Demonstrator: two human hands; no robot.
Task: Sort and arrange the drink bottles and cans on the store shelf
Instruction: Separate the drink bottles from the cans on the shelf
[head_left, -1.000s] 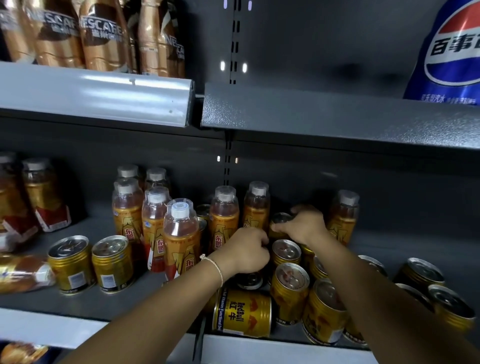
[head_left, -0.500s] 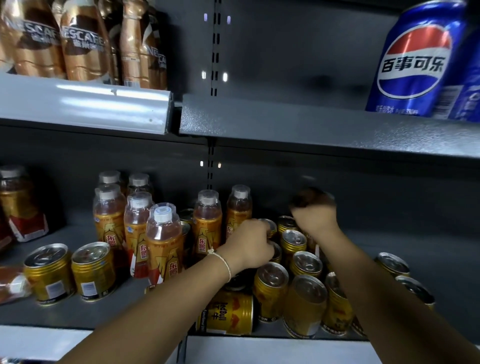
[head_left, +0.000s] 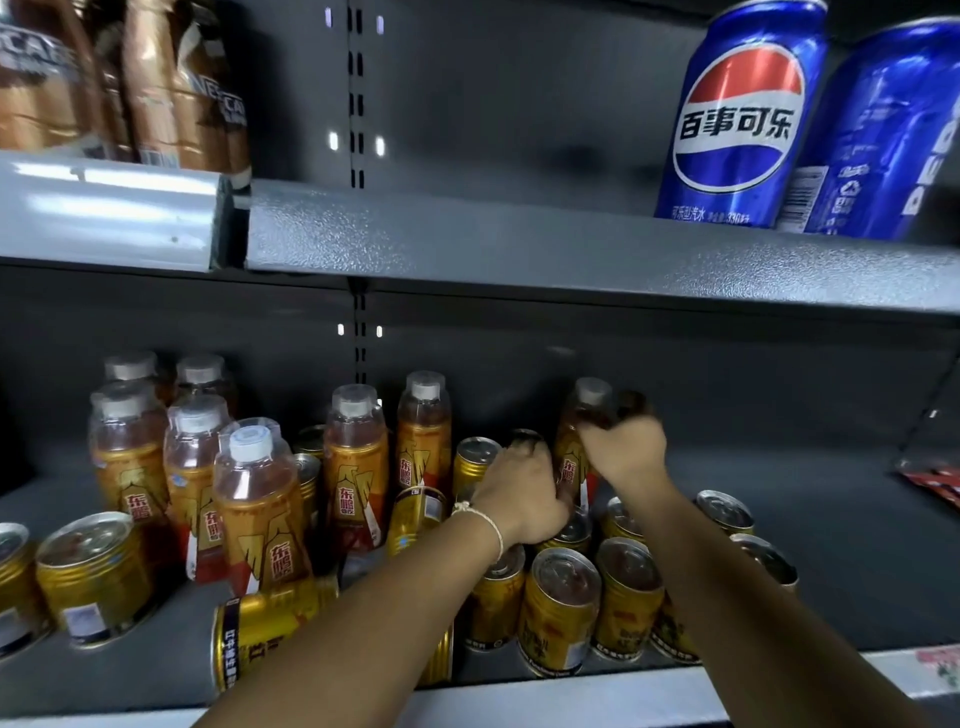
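Note:
My left hand (head_left: 524, 499), with a thin bracelet at the wrist, curls round a gold can (head_left: 524, 435) that it mostly hides, in the middle of the lower shelf (head_left: 805, 545). Just to its right, my right hand (head_left: 626, 452) grips the neck of an orange drink bottle (head_left: 591, 392) with a clear cap, standing behind the cans. Several upright gold cans (head_left: 558, 613) crowd below both hands. More orange bottles (head_left: 260, 519) stand in a group to the left. One gold can (head_left: 260, 639) lies on its side at the front edge.
Two more gold cans (head_left: 88, 577) stand at the far left. The upper shelf (head_left: 519, 244) holds blue Pepsi cans (head_left: 737, 119) on the right and brown coffee bottles (head_left: 171, 88) on the left. A red packet (head_left: 935, 480) lies at the far right of the lower shelf.
My right hand left the can tops, rose and took hold of the orange bottle at the back. My left hand stayed among the cans. The view has tilted up.

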